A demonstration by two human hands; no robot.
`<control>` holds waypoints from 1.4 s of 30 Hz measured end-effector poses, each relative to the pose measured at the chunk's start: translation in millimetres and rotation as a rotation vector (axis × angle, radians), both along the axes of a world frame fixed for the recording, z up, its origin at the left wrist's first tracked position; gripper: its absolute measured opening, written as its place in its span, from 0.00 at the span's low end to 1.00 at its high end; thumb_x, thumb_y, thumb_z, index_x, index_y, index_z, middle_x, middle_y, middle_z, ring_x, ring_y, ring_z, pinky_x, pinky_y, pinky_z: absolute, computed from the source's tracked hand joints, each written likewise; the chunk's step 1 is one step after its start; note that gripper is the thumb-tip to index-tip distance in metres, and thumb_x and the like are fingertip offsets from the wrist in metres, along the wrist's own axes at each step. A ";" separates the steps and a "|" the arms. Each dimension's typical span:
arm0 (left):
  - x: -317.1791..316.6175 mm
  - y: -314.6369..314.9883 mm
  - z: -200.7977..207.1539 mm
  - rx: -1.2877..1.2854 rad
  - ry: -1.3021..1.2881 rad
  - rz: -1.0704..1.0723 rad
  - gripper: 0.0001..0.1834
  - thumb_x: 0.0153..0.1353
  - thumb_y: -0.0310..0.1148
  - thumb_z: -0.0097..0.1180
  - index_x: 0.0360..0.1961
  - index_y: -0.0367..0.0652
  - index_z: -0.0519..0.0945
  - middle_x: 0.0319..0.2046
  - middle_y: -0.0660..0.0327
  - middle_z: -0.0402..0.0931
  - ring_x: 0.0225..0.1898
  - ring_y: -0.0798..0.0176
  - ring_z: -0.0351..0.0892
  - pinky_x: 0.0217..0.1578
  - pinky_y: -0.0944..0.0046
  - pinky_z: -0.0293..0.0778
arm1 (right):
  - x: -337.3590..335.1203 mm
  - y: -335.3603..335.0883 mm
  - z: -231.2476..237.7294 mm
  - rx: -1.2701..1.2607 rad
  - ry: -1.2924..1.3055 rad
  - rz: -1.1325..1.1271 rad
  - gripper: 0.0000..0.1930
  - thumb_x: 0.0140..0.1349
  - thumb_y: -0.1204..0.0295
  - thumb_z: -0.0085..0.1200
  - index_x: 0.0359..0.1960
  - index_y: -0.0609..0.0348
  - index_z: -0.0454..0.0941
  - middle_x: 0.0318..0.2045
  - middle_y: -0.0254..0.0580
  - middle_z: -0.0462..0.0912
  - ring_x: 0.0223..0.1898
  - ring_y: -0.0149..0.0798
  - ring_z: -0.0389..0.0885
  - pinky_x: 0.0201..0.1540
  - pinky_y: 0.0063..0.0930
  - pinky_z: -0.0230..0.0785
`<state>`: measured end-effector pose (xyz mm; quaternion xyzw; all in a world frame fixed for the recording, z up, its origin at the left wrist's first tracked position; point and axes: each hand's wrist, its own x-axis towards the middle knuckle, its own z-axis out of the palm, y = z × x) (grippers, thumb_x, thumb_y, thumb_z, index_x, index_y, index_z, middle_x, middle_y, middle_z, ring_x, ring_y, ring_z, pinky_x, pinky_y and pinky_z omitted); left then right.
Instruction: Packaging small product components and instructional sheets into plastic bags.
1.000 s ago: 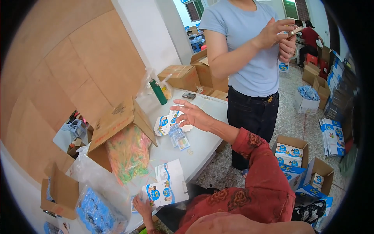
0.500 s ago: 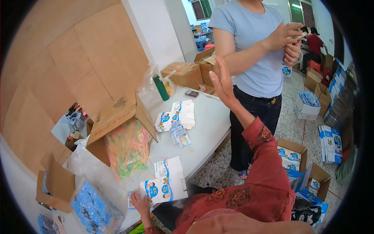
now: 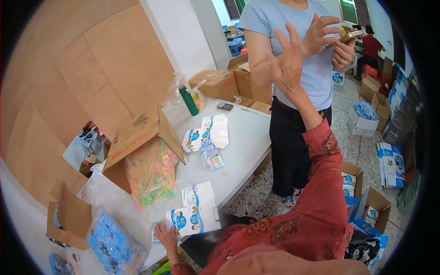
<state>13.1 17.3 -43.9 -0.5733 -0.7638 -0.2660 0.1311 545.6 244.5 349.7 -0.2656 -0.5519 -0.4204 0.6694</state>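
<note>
1. The white, blue-printed flat carton of thin card point(image 3: 197, 211) lies at the near edge of the desk point(image 3: 240, 153), unfolded, with one part reaching past that edge toward the person's lap.

2. The left hand point(image 3: 167, 236) lies at the carton's lower left corner, fingers loosely spread and pointing inward. Part of a small blue-and-white flat packet point(image 3: 155, 233) shows beside it. Whether the fingers pinch anything or merely rest there, I cannot tell.

3. The right hand point(image 3: 288, 71) is raised well above the desk, palm open, fingers wide apart, with nothing in it. It overlaps a co-worker in a light blue shirt point(image 3: 300, 87) in the view; whether they touch is unclear.

4. The step in hand, as I judge it, is handling the carton, with only the left hand at it while the right seems to be gesturing.

5. Any two-handed move on the carton would call for lowering the right hand to its far side and a surer left grip at the corner.

6. Farther along the desk are small clear-and-blue flat packets point(image 3: 211, 156), a pile of white-and-blue folded cartons point(image 3: 215, 130), and an open brown cardboard box point(image 3: 133, 142) with thin pink and green sticks point(image 3: 153, 176).
</note>
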 end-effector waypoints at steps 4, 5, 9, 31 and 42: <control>5.1 1.8 6.3 -0.039 -0.027 0.004 0.29 0.48 0.35 0.58 0.51 0.35 0.67 0.53 0.44 0.63 0.57 0.41 0.58 0.59 0.46 0.51 | 4.8 0.9 -6.0 0.000 -0.063 -0.012 0.27 0.50 0.76 0.56 0.56 0.60 0.67 0.60 0.57 0.59 0.61 0.53 0.60 0.59 0.39 0.54; 4.0 1.9 5.8 -0.035 -0.018 0.002 0.28 0.48 0.35 0.58 0.50 0.35 0.67 0.53 0.44 0.63 0.57 0.41 0.58 0.58 0.46 0.51 | 4.4 1.5 -7.4 -0.008 -0.045 0.022 0.28 0.50 0.76 0.55 0.56 0.61 0.67 0.60 0.57 0.59 0.61 0.53 0.60 0.59 0.39 0.54; 0.0 2.9 1.5 -0.044 -0.025 0.017 0.28 0.47 0.34 0.58 0.50 0.35 0.67 0.52 0.45 0.63 0.57 0.41 0.58 0.58 0.45 0.52 | -2.2 4.9 -9.6 -0.071 -0.125 0.133 0.29 0.50 0.77 0.54 0.57 0.61 0.65 0.61 0.57 0.58 0.61 0.52 0.59 0.59 0.39 0.55; -0.6 3.8 -3.1 -0.002 0.025 -0.029 0.28 0.49 0.34 0.58 0.51 0.37 0.67 0.52 0.46 0.63 0.57 0.42 0.58 0.57 0.45 0.52 | -14.4 15.2 -35.9 -0.729 0.229 1.317 0.26 0.67 0.61 0.37 0.63 0.62 0.53 0.63 0.49 0.56 0.61 0.43 0.61 0.61 0.32 0.56; 2.0 2.2 3.0 -0.019 0.008 -0.005 0.27 0.48 0.34 0.58 0.50 0.37 0.68 0.52 0.47 0.64 0.57 0.43 0.59 0.57 0.46 0.53 | -15.8 8.2 -31.9 -0.827 0.286 2.136 0.33 0.67 0.47 0.26 0.63 0.62 0.53 0.61 0.51 0.59 0.62 0.47 0.59 0.64 0.37 0.54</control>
